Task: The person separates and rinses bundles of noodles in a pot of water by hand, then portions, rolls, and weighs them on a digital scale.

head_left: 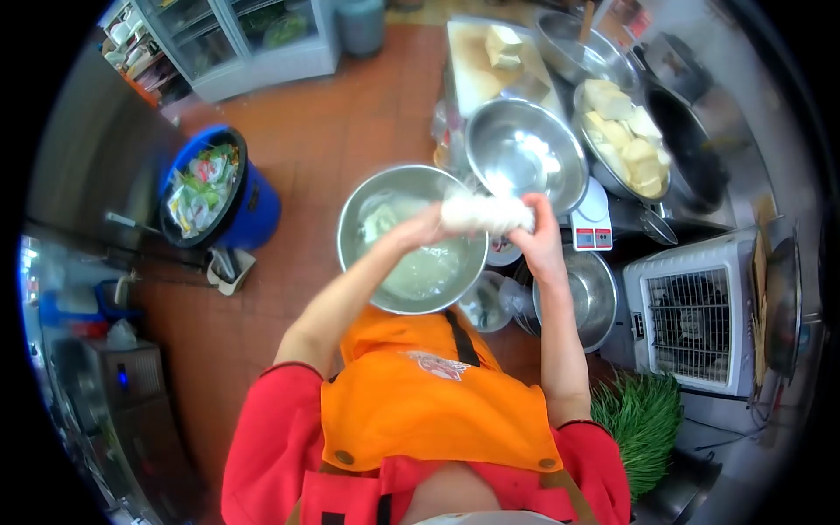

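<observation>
My left hand [425, 227] and my right hand [541, 234] are closed on the two ends of a soft white bundle [483, 213], smeared by motion. Its kind I cannot make out. The bundle is stretched level over the right rim of a large steel basin [347, 249]. Cloudy, pale liquid [424, 273] fills part of the basin, and a white lump [380, 220] shows at its left. Just beyond my right hand, a shiny steel bowl [523, 150] stands tilted, with bare metal showing inside.
Right of the bowl are a white scale [593, 214] and a bowl of pale blocks [626, 140]. A cutting board [468, 66] bears another pale block [503, 45]. A blue bin [254, 206] of waste stands left. Near my right elbow are a white heater-like unit [696, 315] and green chives [643, 429].
</observation>
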{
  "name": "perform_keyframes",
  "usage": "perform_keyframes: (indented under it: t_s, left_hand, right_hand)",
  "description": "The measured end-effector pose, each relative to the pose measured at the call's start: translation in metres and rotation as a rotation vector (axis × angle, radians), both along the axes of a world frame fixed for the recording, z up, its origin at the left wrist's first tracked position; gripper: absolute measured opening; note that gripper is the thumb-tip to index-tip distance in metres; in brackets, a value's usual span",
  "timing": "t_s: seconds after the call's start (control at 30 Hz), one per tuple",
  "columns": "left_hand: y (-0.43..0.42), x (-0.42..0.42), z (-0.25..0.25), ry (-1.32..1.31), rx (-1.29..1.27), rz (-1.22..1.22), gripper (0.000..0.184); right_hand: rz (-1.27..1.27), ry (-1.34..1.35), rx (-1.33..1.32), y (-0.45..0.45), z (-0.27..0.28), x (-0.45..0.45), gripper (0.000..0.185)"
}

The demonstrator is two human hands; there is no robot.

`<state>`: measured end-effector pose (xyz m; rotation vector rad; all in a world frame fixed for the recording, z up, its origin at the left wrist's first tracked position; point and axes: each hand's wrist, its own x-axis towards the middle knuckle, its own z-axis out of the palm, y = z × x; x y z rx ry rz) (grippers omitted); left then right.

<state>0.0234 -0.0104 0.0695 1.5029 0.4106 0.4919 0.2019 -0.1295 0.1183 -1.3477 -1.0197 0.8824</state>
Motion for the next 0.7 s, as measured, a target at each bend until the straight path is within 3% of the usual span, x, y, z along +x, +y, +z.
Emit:
perform_keyframes:
  t_s: [0.07, 0.13, 0.2, 0.27, 0.33, 0.4, 0.43, 0.47, 0.53, 0.63, 0.7]
  left_hand:
    - [-0.018, -0.007, 0.028, 0.337, 0.302, -0.113, 0.021]
    - [-0.015, -0.007, 0.034, 0.377, 0.413, -0.135, 0.021]
    - [-0.009, -0.011, 0.04, 0.393, 0.391, -0.145, 0.02]
    - [0.003, -0.015, 0.046, 0.384, 0.252, -0.151, 0.019]
    - [0.007, -0.015, 0.02, 0.134, -0.132, -0.171, 0.014]
    - [-0.001, -0.012, 0.016, -0.086, -0.609, -0.104, 0.012]
    - [-0.009, -0.001, 0.005, -0.327, -0.745, -0.023, 0.013]
    - [-0.011, -0.001, -0.006, -0.367, -0.837, -0.014, 0.013]
    - [-0.017, -0.004, -0.003, -0.454, -1.027, 0.006, 0.015]
    - [-0.024, -0.003, -0.026, -0.491, -1.0, 0.095, 0.021]
    - [-0.026, -0.009, -0.033, -0.444, -0.996, 0.134, 0.023]
  right_hand:
    - [-0.081, -0.273, -0.056, 0.003, -0.007, 0.001, 0.033]
    - [-0.045, -0.652, -0.057, 0.003, -0.015, -0.003, 0.032]
    - [0.162, -0.765, -0.117, -0.011, -0.012, -0.012, 0.033]
    - [0.378, -0.557, -0.131, -0.012, 0.002, -0.014, 0.033]
    - [0.398, 0.032, -0.27, -0.01, 0.008, -0.006, 0.034]
    - [0.3, 0.427, -0.181, -0.003, -0.002, -0.006, 0.039]
    - [0.22, 0.551, -0.165, -0.002, -0.001, -0.012, 0.041]
    - [0.141, 0.672, -0.15, -0.003, -0.001, -0.016, 0.043]
    - [0.091, 0.636, -0.117, -0.001, -0.009, -0.021, 0.044]
    - [-0.003, 0.57, -0.068, 0.001, -0.025, -0.034, 0.042]
    - [0.017, 0.274, -0.17, 0.001, -0.028, -0.036, 0.046]
